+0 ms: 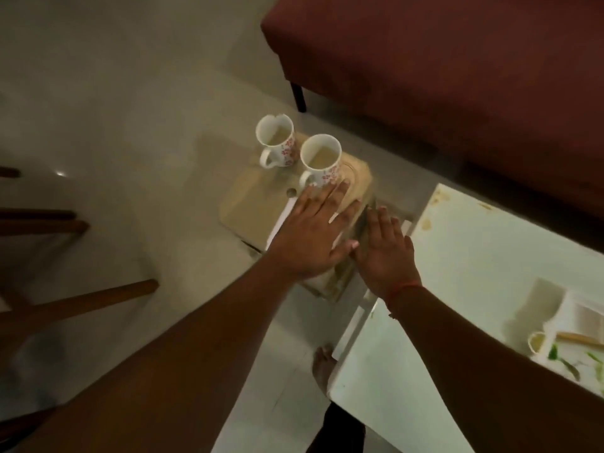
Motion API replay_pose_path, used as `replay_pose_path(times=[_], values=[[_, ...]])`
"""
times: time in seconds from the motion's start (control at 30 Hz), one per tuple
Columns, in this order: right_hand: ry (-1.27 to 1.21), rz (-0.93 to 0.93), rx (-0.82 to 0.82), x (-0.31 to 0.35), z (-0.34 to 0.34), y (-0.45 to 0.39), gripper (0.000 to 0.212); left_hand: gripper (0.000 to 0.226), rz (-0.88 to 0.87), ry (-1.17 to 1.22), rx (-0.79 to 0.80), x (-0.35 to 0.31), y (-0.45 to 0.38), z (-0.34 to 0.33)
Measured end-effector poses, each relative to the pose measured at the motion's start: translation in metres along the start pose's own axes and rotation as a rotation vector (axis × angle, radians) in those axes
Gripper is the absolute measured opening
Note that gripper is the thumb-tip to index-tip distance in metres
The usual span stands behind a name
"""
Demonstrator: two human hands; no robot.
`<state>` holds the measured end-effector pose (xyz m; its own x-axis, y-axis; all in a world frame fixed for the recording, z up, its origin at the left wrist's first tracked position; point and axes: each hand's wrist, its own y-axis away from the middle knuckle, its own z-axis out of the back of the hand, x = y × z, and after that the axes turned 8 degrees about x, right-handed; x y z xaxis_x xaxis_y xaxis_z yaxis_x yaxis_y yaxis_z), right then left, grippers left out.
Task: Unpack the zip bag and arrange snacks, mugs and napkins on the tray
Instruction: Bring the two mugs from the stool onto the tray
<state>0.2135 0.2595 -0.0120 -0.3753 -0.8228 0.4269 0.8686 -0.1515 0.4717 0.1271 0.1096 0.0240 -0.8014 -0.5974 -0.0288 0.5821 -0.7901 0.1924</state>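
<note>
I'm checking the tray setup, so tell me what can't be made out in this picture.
Head view:
- What lies under the left hand: only a white edge shows, perhaps a napkin.
- Near right part of the tray: covered by both hands and blurred.
- Items at the right frame edge on the white table: cut off, blurred.

**Both hands flat over the tray**

Two floral mugs (277, 142) (322, 161) stand side by side on the wooden tray (251, 204). The left hand (313, 237) lies spread, palm down, on what may be a white napkin (281, 220). The right hand (385, 250) hovers flat beside it.
</note>
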Motion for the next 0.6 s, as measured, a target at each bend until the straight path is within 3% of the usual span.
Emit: replay_pose_path(times=[0.17,0.27,0.43,0.6], values=[[0.072,0.120,-0.139,0.034,0.043,-0.064,0.079,0.065,0.409,0.010,-0.199,0.076,-0.027,0.011],[0.111,0.250,-0.086,0.054,0.071,-0.108,0.092,0.075,0.585,0.112,-0.132,0.127,-0.052,0.018],[0.380,0.306,0.168,0.093,0.096,-0.155,0.094,0.096,0.579,0.358,0.208,0.174,-0.092,0.023],[0.441,0.272,0.156,0.106,0.090,-0.160,0.081,0.090,0.572,0.421,0.224,0.177,-0.110,0.019]])
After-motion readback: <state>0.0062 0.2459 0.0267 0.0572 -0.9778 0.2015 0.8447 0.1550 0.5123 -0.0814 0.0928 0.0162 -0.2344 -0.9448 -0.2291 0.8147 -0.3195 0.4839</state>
